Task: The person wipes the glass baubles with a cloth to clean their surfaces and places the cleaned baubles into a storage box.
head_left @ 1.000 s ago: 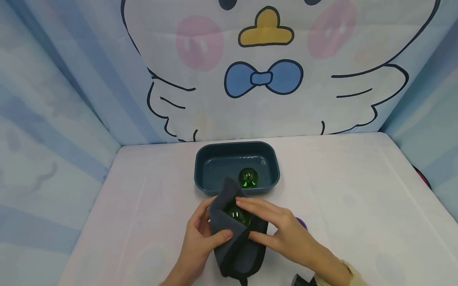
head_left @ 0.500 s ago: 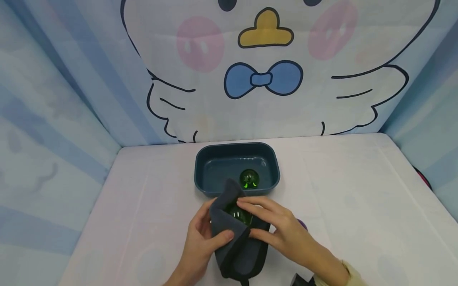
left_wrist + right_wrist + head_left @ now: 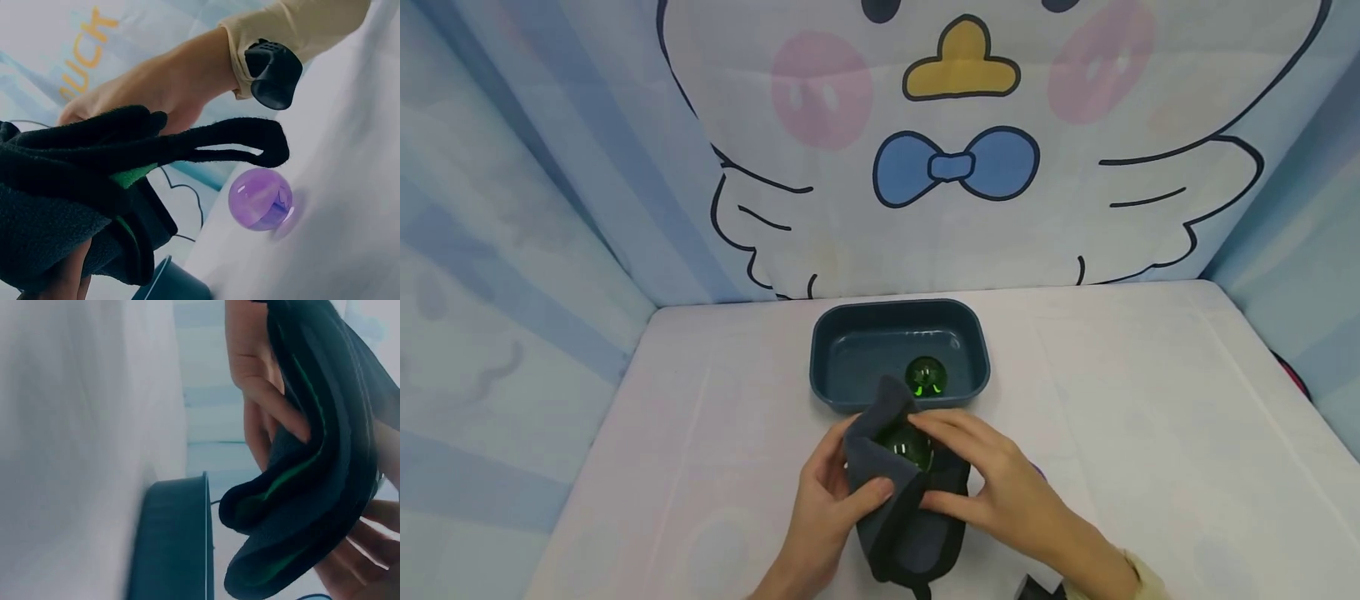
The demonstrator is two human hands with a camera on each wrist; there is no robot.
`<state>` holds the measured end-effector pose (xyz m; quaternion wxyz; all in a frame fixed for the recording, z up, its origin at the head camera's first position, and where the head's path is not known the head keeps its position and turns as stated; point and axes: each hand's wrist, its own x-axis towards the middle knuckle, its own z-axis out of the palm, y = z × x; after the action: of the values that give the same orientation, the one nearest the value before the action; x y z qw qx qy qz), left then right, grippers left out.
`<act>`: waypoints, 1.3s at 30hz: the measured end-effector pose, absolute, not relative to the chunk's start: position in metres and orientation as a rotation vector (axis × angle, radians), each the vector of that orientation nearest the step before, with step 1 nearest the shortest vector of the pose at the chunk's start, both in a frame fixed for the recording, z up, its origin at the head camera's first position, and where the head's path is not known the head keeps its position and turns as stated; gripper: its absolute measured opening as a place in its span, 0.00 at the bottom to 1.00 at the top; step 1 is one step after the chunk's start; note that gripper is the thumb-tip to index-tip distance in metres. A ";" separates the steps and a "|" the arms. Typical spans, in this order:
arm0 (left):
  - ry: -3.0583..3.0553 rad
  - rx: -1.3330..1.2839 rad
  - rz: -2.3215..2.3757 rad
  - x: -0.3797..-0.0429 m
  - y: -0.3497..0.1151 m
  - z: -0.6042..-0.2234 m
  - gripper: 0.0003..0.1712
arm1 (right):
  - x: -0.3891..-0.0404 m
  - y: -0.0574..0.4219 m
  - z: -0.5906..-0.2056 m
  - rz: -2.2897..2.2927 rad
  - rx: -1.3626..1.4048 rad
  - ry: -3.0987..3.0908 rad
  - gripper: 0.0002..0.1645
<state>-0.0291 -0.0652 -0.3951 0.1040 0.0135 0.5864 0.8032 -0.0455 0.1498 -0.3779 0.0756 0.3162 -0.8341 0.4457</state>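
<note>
A dark grey cloth with black edging and a hanging loop is folded around a clear green ball, whose top shows in the opening. My left hand grips the cloth from the left, thumb on the front and fingers mostly hidden behind it. From the right, my right hand holds the cloth and ball, fingertips at the ball's upper edge and thumb on the cloth's fold. The left wrist view shows the cloth's black loop sticking out. How firmly the right fingers press the ball cannot be told.
A blue-green tub stands just beyond the hands, with a second green ball inside. A purple ball lies on the white table, mostly hidden behind the right hand in the head view. A printed curtain closes off the back.
The cloth, the wrapped ball and both hands have shifted slightly to the right. The right fingertips have slid a little along the ball's edge. The grips look the same.
</note>
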 end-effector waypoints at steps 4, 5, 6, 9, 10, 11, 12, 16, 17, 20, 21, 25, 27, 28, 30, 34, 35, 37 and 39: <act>1.729 0.052 2.359 -0.029 -0.065 -0.395 0.36 | -0.046 0.153 -0.377 1.323 1.029 -2.462 0.42; 1.730 0.048 2.355 -0.028 -0.065 -0.395 0.35 | -0.047 0.152 -0.377 1.322 1.067 -2.431 0.39; 1.729 0.045 2.354 -0.028 -0.065 -0.395 0.35 | -0.047 0.152 -0.377 1.317 1.108 -2.392 0.36; 1.728 0.039 2.355 -0.028 -0.064 -0.395 0.35 | -0.049 0.151 -0.378 1.324 1.184 -2.315 0.30; 1.725 0.039 2.356 -0.028 -0.064 -0.395 0.35 | -0.049 0.150 -0.378 1.325 1.198 -2.294 0.29; 1.725 0.039 2.358 -0.028 -0.064 -0.395 0.36 | -0.050 0.150 -0.379 1.329 1.204 -2.277 0.29; 1.722 0.042 2.363 -0.028 -0.064 -0.395 0.36 | -0.050 0.149 -0.380 1.330 1.199 -2.271 0.29; 1.720 0.034 2.368 -0.029 -0.064 -0.395 0.36 | -0.048 0.148 -0.382 1.322 1.141 -2.309 0.30; 1.726 0.029 2.367 -0.029 -0.064 -0.395 0.36 | -0.047 0.148 -0.383 1.323 1.120 -2.325 0.30; 1.738 0.017 2.365 -0.029 -0.064 -0.394 0.36 | -0.047 0.147 -0.384 1.323 1.048 -2.377 0.33; 1.737 0.015 2.365 -0.029 -0.064 -0.394 0.36 | -0.047 0.146 -0.384 1.319 1.027 -2.382 0.34; 1.724 0.016 2.368 -0.030 -0.065 -0.394 0.36 | -0.048 0.144 -0.384 1.330 0.949 -2.357 0.39; 1.715 0.008 2.369 -0.030 -0.064 -0.394 0.36 | -0.049 0.144 -0.384 1.340 0.926 -2.341 0.40; 1.710 0.001 2.367 -0.030 -0.064 -0.393 0.36 | -0.049 0.143 -0.383 1.349 0.920 -2.340 0.41; 1.700 -0.012 2.365 -0.030 -0.064 -0.393 0.36 | -0.050 0.144 -0.382 1.357 0.920 -2.351 0.41; 1.671 -0.031 2.366 -0.032 -0.064 -0.392 0.37 | -0.052 0.147 -0.379 1.328 0.980 -2.371 0.42; 1.670 -0.033 2.365 -0.032 -0.064 -0.391 0.38 | -0.052 0.147 -0.379 1.321 1.005 -2.363 0.42; 1.666 -0.038 2.363 -0.032 -0.064 -0.390 0.38 | -0.054 0.149 -0.378 1.310 1.054 -2.340 0.42; 1.668 -0.040 2.364 -0.032 -0.064 -0.390 0.38 | -0.055 0.150 -0.379 1.324 1.095 -2.320 0.41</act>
<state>-0.0324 -0.0639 -0.3899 0.1239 -0.0137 0.5720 0.8107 -0.0551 0.1503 -0.3788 0.1270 0.3761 -0.7971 0.4551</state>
